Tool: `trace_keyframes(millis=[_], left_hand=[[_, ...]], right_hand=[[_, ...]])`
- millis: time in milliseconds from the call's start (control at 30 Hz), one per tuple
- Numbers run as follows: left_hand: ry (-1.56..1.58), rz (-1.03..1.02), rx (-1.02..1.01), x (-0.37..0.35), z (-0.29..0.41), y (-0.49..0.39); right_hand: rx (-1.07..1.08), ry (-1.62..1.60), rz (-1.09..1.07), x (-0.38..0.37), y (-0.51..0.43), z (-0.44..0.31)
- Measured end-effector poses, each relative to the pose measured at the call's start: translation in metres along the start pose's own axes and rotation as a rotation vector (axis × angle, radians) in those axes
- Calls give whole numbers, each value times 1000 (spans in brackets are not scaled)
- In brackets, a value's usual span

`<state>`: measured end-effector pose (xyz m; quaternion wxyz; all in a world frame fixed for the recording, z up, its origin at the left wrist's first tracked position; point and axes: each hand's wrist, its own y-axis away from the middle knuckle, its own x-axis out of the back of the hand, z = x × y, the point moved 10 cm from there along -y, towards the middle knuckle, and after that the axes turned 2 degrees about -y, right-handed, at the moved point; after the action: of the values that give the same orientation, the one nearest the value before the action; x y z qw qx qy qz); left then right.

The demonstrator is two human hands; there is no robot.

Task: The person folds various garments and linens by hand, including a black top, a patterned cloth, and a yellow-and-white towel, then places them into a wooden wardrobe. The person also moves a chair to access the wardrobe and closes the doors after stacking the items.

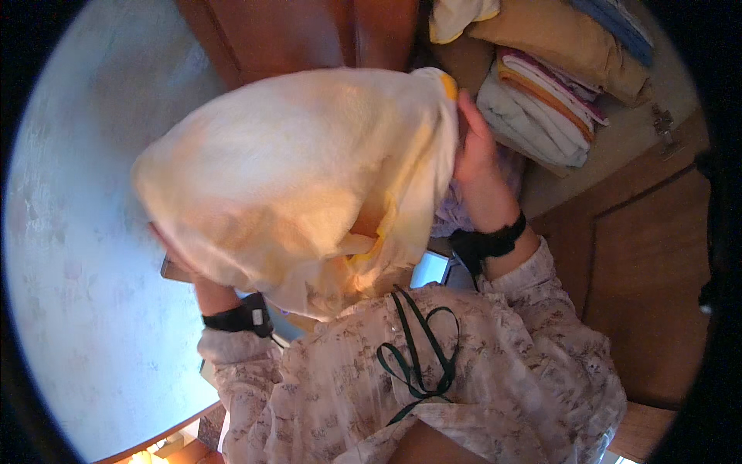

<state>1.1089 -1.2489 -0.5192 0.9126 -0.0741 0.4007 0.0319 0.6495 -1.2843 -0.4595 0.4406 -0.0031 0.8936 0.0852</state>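
A large white and pale yellow cloth (290,151) with bright yellow edging is held up in front of my chest, bunched and draped in loose folds. My right hand (478,151) grips its right end, with the thumb side showing. At the lower left my left hand (179,258) supports the other end; most of its fingers are hidden behind the fabric. The lower part of the cloth hangs down near my patterned shirt (359,359). Black bands (246,316) circle both wrists.
Folded textiles (539,110) are stacked on a cabinet shelf (632,148) at the upper right, below a tan folded piece (556,40). A wooden cabinet door (643,278) stands open at right, another wooden door (290,35) at the top. A pale patterned wall (87,232) lies left.
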Motion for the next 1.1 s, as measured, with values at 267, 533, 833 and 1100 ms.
trace_keyframes(millis=[267,533,833,1100], left_hand=[[-102,-79,310,-8,-88,94],[-455,120,265,38,-21,67],[-278,109,50,32,61,40],[-2300,373,-257,-50,45,63]], right_hand=[[-384,830,-80,97,39,115],[96,357,148,100,-9,2],[398,652,70,69,-12,-76],[460,1180,32,-13,-15,-30]])
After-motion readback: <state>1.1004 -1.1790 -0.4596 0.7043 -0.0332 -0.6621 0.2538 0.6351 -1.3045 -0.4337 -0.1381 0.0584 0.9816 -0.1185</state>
